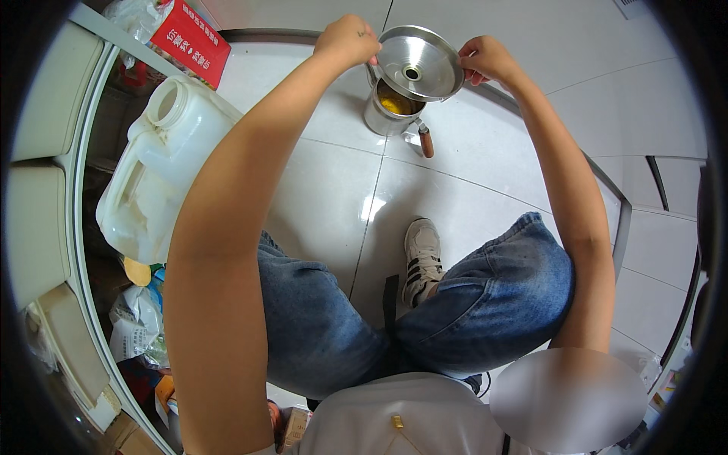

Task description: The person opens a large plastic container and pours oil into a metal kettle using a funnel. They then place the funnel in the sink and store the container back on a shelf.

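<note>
A wide, shallow stainless steel funnel (421, 54) with a round hole at its centre is held up by its rim in both hands. My left hand (348, 42) pinches the left side of the rim, and my right hand (488, 60) pinches the right side. Below the funnel, on the tiled floor, stands a metal pot (380, 118) with yellow liquid (393, 103) inside. The funnel overlaps the far part of the pot's mouth; whether they touch, I cannot tell. A wooden handle (426, 143) juts from the pot towards me. A slim spout (371, 74) rises on its far left.
To the left, a large translucent plastic jug (182, 153) stands uncapped beside an open cabinet compartment holding plastic bags (136, 324). A red box (190, 45) sits farther back. My shoe (422, 256) rests on the floor tiles (324, 187) between my bent knees. White drawer fronts (614, 131) line the right.
</note>
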`<state>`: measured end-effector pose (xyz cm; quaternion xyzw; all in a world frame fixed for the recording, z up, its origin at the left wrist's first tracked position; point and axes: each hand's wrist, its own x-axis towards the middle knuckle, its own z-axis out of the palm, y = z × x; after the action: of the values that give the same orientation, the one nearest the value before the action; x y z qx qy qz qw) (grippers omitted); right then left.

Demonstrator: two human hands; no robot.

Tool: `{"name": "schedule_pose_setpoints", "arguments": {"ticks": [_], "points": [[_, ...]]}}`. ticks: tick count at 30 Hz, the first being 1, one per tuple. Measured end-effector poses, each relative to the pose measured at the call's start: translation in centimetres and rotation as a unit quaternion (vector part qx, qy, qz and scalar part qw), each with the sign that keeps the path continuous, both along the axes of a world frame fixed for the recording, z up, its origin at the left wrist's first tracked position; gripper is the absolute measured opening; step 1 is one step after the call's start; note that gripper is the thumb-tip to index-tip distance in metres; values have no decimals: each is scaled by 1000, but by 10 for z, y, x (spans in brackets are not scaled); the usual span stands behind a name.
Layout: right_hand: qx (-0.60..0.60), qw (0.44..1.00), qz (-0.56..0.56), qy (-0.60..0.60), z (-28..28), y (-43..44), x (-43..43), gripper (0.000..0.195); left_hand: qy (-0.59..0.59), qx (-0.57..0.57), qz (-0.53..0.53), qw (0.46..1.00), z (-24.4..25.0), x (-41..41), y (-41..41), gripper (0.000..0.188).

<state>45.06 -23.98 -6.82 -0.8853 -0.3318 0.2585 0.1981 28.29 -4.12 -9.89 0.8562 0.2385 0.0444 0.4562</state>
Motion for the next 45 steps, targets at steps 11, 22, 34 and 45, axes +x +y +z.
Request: {"name": "schedule_pose_setpoints", "arguments": {"ticks": [11,22,34,45], "points": [[-19,1000,9,11,-7,0,1,17,15,-1,5,1000,-4,-1,-3,17],[-35,999,11,10,-13,3,-4,15,35,12,-16,999,-13,-3,-1,13],[-40,999,14,15,-19,3,-12,11,112,101,6,989,-12,-1,-6,12],[-76,997,11,13,-32,-1,-15,10,151,136,-25,979,-25,0,-15,9]]}}
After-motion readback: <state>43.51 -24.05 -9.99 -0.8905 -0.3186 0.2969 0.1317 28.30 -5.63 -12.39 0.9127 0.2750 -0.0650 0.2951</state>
